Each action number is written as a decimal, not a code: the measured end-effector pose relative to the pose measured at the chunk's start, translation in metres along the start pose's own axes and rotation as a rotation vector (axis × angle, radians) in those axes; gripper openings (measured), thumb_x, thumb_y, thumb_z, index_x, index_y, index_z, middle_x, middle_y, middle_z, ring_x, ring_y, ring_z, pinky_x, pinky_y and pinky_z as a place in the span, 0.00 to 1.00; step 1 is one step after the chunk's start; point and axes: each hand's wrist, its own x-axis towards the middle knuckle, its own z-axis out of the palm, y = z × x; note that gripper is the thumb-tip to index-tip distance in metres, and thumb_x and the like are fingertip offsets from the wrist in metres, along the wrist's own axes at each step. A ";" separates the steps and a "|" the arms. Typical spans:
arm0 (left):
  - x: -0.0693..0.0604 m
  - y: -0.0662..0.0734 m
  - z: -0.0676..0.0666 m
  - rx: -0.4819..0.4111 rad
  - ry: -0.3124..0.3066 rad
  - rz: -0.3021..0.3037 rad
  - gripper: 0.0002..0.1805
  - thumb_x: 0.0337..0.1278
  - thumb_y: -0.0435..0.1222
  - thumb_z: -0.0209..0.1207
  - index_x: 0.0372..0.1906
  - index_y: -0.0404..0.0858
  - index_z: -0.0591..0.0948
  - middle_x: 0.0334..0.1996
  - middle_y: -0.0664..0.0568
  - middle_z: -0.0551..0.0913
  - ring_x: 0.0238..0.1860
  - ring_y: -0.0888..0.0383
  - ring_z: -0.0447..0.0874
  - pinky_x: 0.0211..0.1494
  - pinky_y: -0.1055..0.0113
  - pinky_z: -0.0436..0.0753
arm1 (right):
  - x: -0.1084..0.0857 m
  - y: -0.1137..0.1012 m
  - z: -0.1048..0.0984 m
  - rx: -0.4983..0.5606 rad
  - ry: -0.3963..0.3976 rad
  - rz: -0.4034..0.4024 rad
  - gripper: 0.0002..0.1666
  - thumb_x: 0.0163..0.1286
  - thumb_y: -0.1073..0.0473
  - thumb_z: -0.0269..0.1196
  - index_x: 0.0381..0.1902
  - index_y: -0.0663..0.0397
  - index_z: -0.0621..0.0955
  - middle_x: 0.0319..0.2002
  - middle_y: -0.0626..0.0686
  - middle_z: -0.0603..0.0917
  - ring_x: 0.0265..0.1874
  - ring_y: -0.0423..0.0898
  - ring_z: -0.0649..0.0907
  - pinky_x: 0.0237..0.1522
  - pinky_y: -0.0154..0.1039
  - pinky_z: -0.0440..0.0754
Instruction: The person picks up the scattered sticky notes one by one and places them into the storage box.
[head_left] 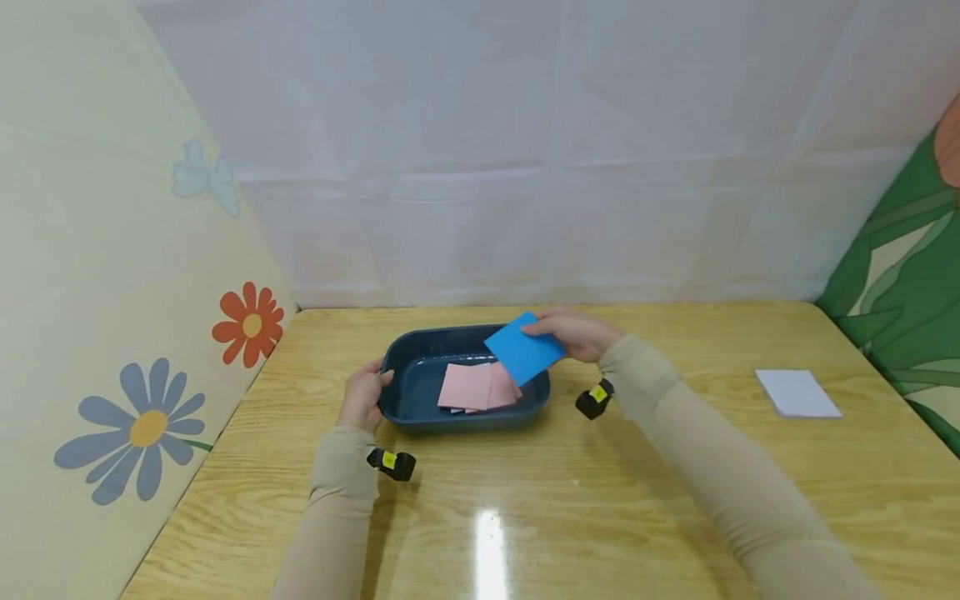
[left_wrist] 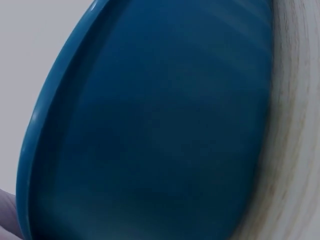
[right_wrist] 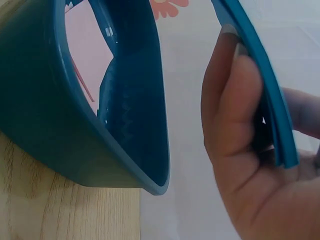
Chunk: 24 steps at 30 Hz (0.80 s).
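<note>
A dark teal plastic basin (head_left: 420, 342) stands on the table, with several pink paper squares (head_left: 465, 385) lying in it and a little white edge under them. At its left end my left hand (head_left: 363, 393) grips the rim, thumb on the inner side. The left wrist view is mostly filled by the basin's outer wall (left_wrist: 160, 120). Above the basin's right part, my right hand (head_left: 576, 332) pinches a small stack of blue paper squares (head_left: 522, 350) between thumb and fingers. Seen from the right wrist, the stack (right_wrist: 267, 85) is slightly bent, its layers showing at the edge.
A stack of white paper squares (head_left: 798, 393) lies on the right side of the wooden table (head_left: 450, 492). White cloth (head_left: 480, 167) hangs behind the table. Panels with printed flowers (head_left: 146, 429) and leaves stand at the sides.
</note>
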 end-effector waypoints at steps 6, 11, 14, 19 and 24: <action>-0.002 0.000 0.002 -0.015 0.000 -0.002 0.26 0.71 0.24 0.42 0.72 0.28 0.59 0.73 0.36 0.57 0.71 0.43 0.56 0.72 0.51 0.58 | 0.005 -0.001 0.002 -0.010 -0.003 -0.006 0.35 0.77 0.59 0.49 0.74 0.70 0.52 0.69 0.70 0.60 0.58 0.60 0.71 0.54 0.47 0.76; -0.003 0.000 0.002 -0.024 0.002 0.001 0.26 0.71 0.24 0.42 0.72 0.27 0.59 0.72 0.36 0.57 0.71 0.43 0.56 0.72 0.51 0.58 | 0.007 -0.004 0.007 0.004 0.003 0.003 0.35 0.77 0.59 0.49 0.74 0.69 0.52 0.69 0.69 0.60 0.58 0.60 0.71 0.55 0.49 0.76; -0.004 0.000 0.002 -0.017 -0.001 0.011 0.26 0.71 0.24 0.42 0.72 0.27 0.59 0.72 0.35 0.57 0.70 0.43 0.57 0.72 0.51 0.58 | 0.009 -0.007 0.012 0.008 0.007 0.010 0.35 0.77 0.59 0.49 0.74 0.68 0.52 0.69 0.69 0.61 0.59 0.60 0.70 0.56 0.49 0.75; -0.005 -0.001 0.002 -0.009 0.008 0.013 0.26 0.72 0.25 0.42 0.72 0.27 0.60 0.72 0.36 0.58 0.71 0.43 0.56 0.72 0.51 0.58 | 0.015 -0.010 0.019 -0.003 0.006 0.016 0.35 0.77 0.60 0.49 0.75 0.65 0.51 0.69 0.68 0.61 0.59 0.62 0.71 0.50 0.49 0.78; -0.006 -0.004 0.004 -0.003 0.017 0.006 0.26 0.72 0.25 0.42 0.72 0.28 0.60 0.72 0.36 0.58 0.71 0.43 0.56 0.72 0.50 0.57 | 0.020 -0.012 0.026 0.000 -0.017 0.028 0.36 0.77 0.60 0.48 0.76 0.63 0.48 0.71 0.68 0.57 0.62 0.63 0.69 0.52 0.51 0.77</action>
